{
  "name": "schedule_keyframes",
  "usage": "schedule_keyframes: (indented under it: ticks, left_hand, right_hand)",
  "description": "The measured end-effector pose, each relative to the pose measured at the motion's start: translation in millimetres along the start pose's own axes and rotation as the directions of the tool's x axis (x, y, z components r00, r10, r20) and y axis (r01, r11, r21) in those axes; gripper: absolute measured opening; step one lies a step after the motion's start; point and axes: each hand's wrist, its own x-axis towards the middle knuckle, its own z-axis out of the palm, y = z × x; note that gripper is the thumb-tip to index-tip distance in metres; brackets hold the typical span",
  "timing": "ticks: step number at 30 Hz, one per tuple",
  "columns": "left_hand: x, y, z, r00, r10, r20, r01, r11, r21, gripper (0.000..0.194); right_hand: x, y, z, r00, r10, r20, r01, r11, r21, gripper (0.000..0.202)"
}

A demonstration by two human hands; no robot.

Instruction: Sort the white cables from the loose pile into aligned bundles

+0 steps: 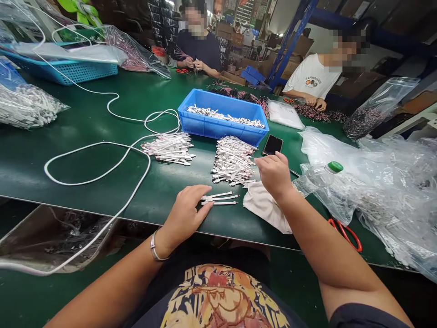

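Several short white cables (223,197) with flat connector ends lie on the green table near its front edge. My left hand (186,209) rests at their left ends, thumb and fingers apart around the connectors. My right hand (275,175) is raised by the right side of a thick pile of similar white cables (234,159). Its fingers are curled in, and whatever they hold is hidden. A second pile of white cables (170,148) lies further left. Under my right wrist is a crumpled pale cloth (262,205).
Behind the piles stands a blue bin (221,132) holding white pieces. A phone (273,145), a green-capped bottle (317,175), plastic bags (392,191) and red-handled scissors (346,234) are to the right. A white cord (99,143) loops across the left. Two people sit across the table.
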Motion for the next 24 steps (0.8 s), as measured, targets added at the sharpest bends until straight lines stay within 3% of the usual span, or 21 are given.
schedule_keyframes:
  ticks: [2, 3, 7, 10, 14, 17, 24]
  left_hand:
    - [1, 5, -0.4, 0.995, -0.077, -0.056, 0.07, 0.99, -0.122, 0.038]
    - [1, 9, -0.5, 0.992, -0.126, -0.028, 0.117, 0.97, -0.214, 0.042]
    - [4, 26, 0.5, 0.93, -0.227, 0.289, 0.36, 0.723, -0.59, 0.051]
    - [3, 33, 2.7, 0.907, -0.252, 0.337, 0.419, 0.613, -0.67, 0.033]
    - [-2, 32, 3.4, 0.921, -0.286, 0.265, 0.39, 0.653, -0.649, 0.023]
    - [-4, 30, 1.2, 0.927, -0.3, 0.227, 0.375, 0.686, -0.623, 0.022]
    - [-5, 25, -2.3, 0.923, -0.311, 0.224, 0.382, 0.7, -0.603, 0.021]
  right_hand:
    - [-20, -15, -15, 0.995, -0.024, -0.102, 0.024, 1.0, 0.0, 0.029]
    - [-30, -24, -23, 0.99, -0.051, -0.13, 0.054, 0.998, 0.019, 0.029]
    - [-66, -55, -41, 0.978, -0.154, -0.14, 0.171, 0.978, 0.117, 0.041]
    - [-78, -66, -42, 0.972, -0.176, -0.158, 0.198, 0.97, 0.142, 0.048]
    - [-81, -67, -37, 0.968, -0.166, -0.189, 0.203, 0.959, 0.198, 0.049]
    - [-81, -64, -35, 0.975, -0.085, -0.203, 0.145, 0.943, 0.301, 0.044]
    - [-84, -58, -34, 0.99, 0.033, -0.141, 0.046, 0.852, 0.522, 0.025]
